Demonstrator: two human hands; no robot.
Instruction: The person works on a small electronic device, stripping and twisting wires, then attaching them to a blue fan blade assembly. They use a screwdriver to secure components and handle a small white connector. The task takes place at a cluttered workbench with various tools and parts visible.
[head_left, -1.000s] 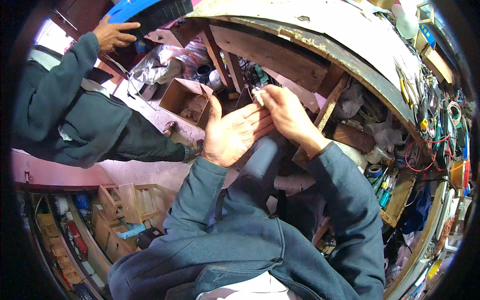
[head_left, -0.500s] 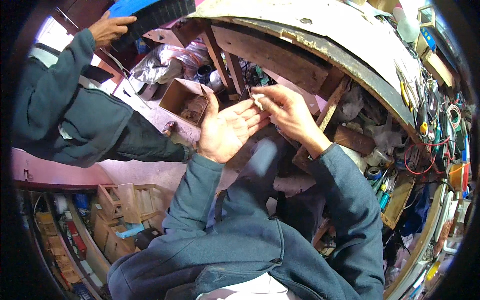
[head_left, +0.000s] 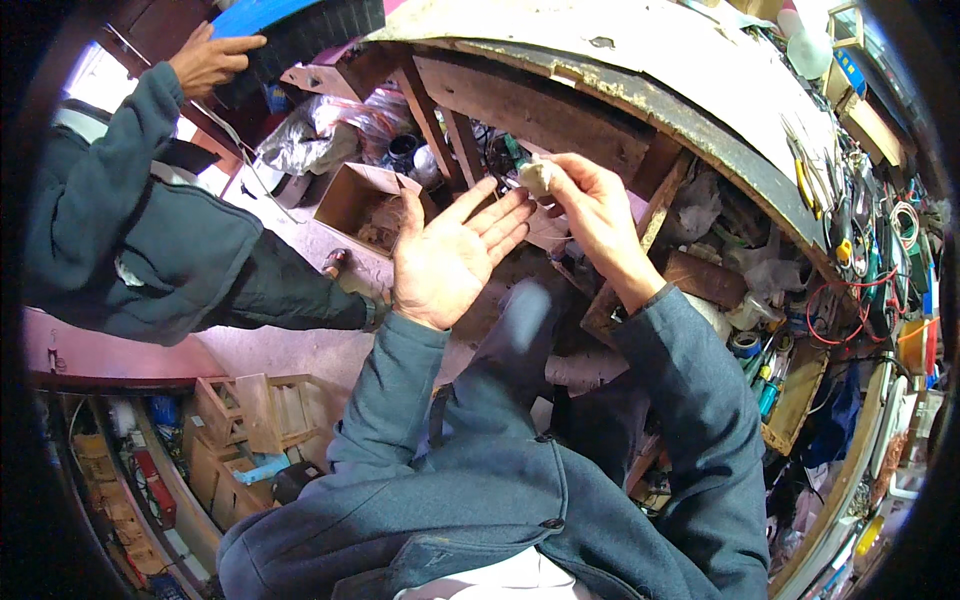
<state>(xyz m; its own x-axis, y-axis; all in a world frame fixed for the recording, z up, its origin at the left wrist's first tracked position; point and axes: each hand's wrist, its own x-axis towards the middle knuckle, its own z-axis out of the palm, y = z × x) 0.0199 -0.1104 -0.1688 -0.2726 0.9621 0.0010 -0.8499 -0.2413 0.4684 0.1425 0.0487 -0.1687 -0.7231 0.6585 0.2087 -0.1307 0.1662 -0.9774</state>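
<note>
My left hand (head_left: 447, 258) is palm up with its fingers spread, and nothing lies on it. Dark smudges mark its fingertips. Just right of those fingertips, my right hand (head_left: 596, 205) pinches a small crumpled off-white wad (head_left: 536, 179), which looks like cloth or tissue. The wad is slightly apart from the left fingers. Both hands are held in the air over the floor, in front of the workbench (head_left: 560, 47).
Another person's hand (head_left: 215, 62) rests by a blue-topped black object (head_left: 300, 35) at the upper left. An open cardboard box (head_left: 345, 203) stands on the floor. Pliers (head_left: 800, 175), wires and hand tools crowd the right side. A wooden crate (head_left: 262, 410) sits lower left.
My right hand has drawn the off-white wad away from the left fingertips, slightly up and to the right. My left fingers are more spread and uncovered.
</note>
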